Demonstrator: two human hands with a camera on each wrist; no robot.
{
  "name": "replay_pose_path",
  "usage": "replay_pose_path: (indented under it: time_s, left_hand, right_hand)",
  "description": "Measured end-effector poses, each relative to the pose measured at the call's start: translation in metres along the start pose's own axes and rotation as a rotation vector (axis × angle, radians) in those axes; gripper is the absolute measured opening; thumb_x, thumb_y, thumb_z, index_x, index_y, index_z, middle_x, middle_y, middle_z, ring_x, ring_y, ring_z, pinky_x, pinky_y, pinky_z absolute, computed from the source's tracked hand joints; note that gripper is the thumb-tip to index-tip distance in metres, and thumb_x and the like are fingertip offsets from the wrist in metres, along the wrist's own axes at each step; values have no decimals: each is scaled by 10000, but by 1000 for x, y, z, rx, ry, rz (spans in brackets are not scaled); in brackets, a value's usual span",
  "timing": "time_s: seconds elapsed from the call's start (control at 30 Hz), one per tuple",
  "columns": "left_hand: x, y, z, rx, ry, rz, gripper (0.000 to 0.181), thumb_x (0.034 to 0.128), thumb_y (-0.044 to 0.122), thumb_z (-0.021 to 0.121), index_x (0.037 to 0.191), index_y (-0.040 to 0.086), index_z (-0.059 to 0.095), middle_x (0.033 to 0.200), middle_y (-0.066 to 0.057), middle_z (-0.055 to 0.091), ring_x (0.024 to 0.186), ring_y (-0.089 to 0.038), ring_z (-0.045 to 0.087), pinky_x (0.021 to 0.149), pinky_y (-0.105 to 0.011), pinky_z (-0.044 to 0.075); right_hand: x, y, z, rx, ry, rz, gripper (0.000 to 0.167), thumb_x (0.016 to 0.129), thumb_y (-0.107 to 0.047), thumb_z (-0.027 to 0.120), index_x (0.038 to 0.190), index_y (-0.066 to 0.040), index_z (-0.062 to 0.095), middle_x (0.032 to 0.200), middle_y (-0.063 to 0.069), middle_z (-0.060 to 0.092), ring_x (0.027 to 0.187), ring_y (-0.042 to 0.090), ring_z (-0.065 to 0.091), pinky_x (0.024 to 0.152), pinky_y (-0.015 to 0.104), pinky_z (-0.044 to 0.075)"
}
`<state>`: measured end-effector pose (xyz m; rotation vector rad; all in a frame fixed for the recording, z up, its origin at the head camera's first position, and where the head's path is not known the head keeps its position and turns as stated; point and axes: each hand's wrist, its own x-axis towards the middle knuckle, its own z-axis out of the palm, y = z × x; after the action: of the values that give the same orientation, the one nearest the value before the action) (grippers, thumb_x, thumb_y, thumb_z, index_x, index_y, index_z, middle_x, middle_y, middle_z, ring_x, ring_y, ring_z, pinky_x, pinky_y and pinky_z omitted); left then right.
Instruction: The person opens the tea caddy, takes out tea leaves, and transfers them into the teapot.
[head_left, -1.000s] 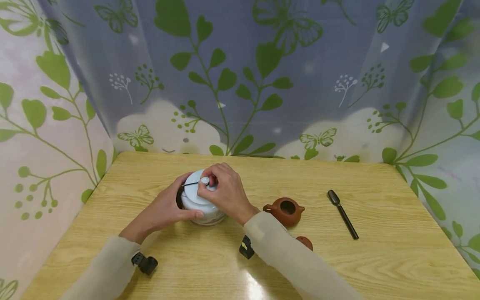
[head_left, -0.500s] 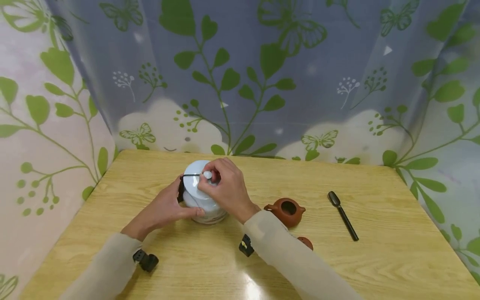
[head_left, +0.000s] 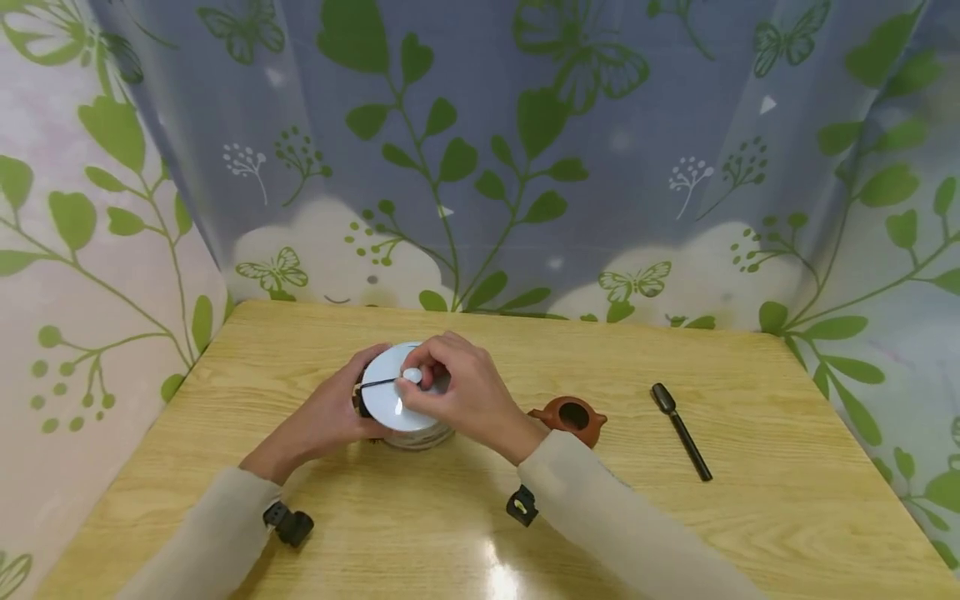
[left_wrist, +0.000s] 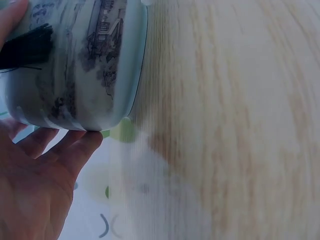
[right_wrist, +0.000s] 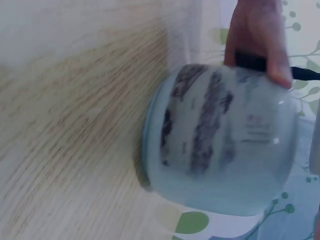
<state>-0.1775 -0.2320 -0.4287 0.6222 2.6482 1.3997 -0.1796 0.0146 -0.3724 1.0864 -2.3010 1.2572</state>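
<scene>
A pale ceramic jar (right_wrist: 215,140) with a dark landscape print stands on the table. Its white lid (head_left: 386,398) has a small round knob and a dark cord running left from it. The right hand (head_left: 468,392) pinches the knob between thumb and fingers. Round the jar's left side curls the left hand (head_left: 333,417), its thumb toward the front; the left wrist view shows that hand's fingers against the jar (left_wrist: 75,75), beside a black tassel (left_wrist: 27,47). Whether the lid touches the rim all round cannot be told.
A brown clay teapot (head_left: 588,421) without a lid stands right of the jar, close to the right forearm. Farther right lies a dark scoop (head_left: 682,433). A patterned curtain (head_left: 480,167) hangs behind the wooden table (head_left: 405,533).
The lid has come down and nearer over the jar, held by the right hand, whose wrist has shifted right. The small brown lid by the sleeve is now hidden. The left hand has barely moved.
</scene>
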Motion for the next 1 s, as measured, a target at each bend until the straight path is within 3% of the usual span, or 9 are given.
replay_pose_path:
  time_s: [0.1, 0.27, 0.4, 0.6, 0.8, 1.0]
  left_hand:
    - [0, 0, -1, 2, -5, 25, 1092, 901, 225, 923, 1722, 52, 224, 1685, -221, 421, 1519, -438, 469, 1171, -623, 479]
    - [1, -2, -1, -20, -14, 52, 1015, 931, 116, 872, 1717, 62, 232, 1657, -228, 445, 1504, -437, 484, 1130, -546, 543]
    - [0, -4, 0, -59, -10, 45, 1044, 891, 57, 891, 1710, 57, 244, 1663, -230, 435, 1525, -465, 455, 1143, -559, 534]
    - [1, -3, 2, -43, 25, 6, 1041, 873, 147, 918, 1703, 89, 292, 1623, -203, 508, 1488, -462, 501, 1121, -577, 526]
    - [1, -3, 3, -13, 36, -34, 1142, 836, 342, 976, 1717, 119, 284, 1630, -167, 532, 1513, -426, 496, 1206, -646, 422]
    - [0, -4, 3, -12, 41, -39, 1162, 826, 364, 982, 1724, 145, 277, 1636, -148, 531, 1532, -406, 479, 1228, -650, 395]
  right_hand:
    - [-4, -7, -5, 32, -18, -7, 110, 938, -156, 833, 976, -140, 731, 856, -44, 615, 836, 55, 557, 750, 180, 520]
    - [-13, -15, -11, 76, -71, -6, 113, 936, -160, 848, 974, -148, 742, 856, -49, 611, 830, 39, 569, 750, 180, 541]
    - [-23, -16, -15, 99, -117, -1, 114, 931, -162, 854, 971, -153, 747, 853, -59, 605, 823, 31, 563, 728, 176, 526]
    - [-41, -9, -19, 78, -182, -1, 151, 916, -167, 877, 958, -166, 732, 840, -83, 598, 815, 19, 545, 706, 162, 491]
    - [-60, 2, -20, 27, -259, -39, 165, 913, -163, 873, 964, -172, 716, 857, -99, 609, 823, 2, 528, 690, 125, 452]
    - [-72, 11, -21, -31, -301, -50, 172, 890, -179, 879, 945, -180, 716, 845, -94, 618, 813, -10, 523, 704, 118, 448]
